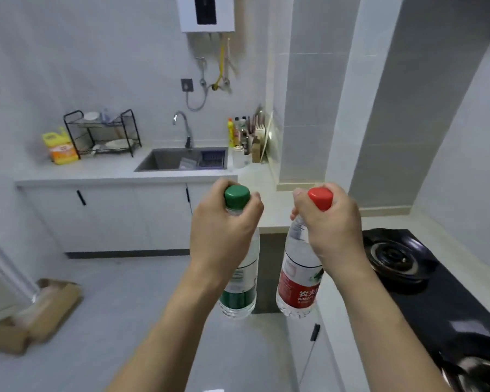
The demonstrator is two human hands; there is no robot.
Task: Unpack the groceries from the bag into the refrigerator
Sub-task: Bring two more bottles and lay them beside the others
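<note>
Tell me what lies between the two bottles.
Nothing: the head view shows only floor and a dark cabinet gap behind the space between the green-capped bottle and red-capped bottle.

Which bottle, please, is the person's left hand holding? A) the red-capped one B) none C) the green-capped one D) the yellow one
C: the left hand grips the green-capped bottle by its neck, while the right hand holds the red-capped bottle.

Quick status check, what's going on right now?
Left hand grips green-capped bottle. Right hand grips red-capped bottle. Refrigerator not in view.
</note>
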